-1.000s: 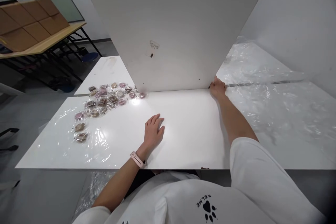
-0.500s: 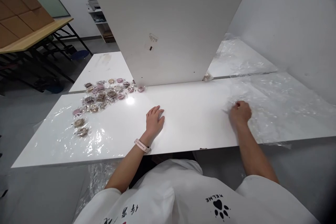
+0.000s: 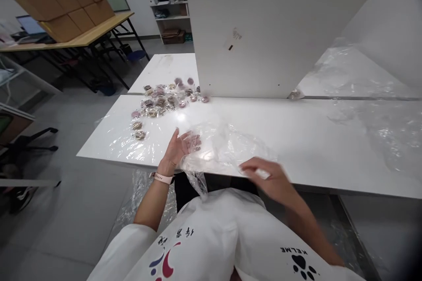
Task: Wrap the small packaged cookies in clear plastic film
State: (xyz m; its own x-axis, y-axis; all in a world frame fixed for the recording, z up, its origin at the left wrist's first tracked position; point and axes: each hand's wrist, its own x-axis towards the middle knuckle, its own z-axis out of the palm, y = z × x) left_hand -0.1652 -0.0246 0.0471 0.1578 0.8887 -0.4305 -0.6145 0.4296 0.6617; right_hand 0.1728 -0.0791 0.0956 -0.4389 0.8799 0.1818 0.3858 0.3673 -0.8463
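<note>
A thin, crumpled clear plastic bag (image 3: 219, 140) stretches between my hands at the middle of the white table, and part of it hangs over the front edge. My right hand (image 3: 263, 175) pinches the bag's right side between thumb and fingers, slightly blurred. On the left, my left hand (image 3: 181, 147) is turned palm up with its fingers apart, touching the film, which partly covers the fingertips. Beyond it to the left lie several small clear-wrapped round pieces (image 3: 160, 101) in brown, tan and pink.
An upright white panel (image 3: 263, 30) stands at the table's back, with one wrapped piece (image 3: 296, 94) by its lower right corner. More clear plastic film (image 3: 389, 127) covers the table's right end. Cardboard boxes (image 3: 70, 9) stand on a wooden table (image 3: 108, 26) farther off.
My right hand has come from the right side to the middle, drawing a plastic bag along. My left hand has turned from palm down to palm up. The view has shifted left.
</note>
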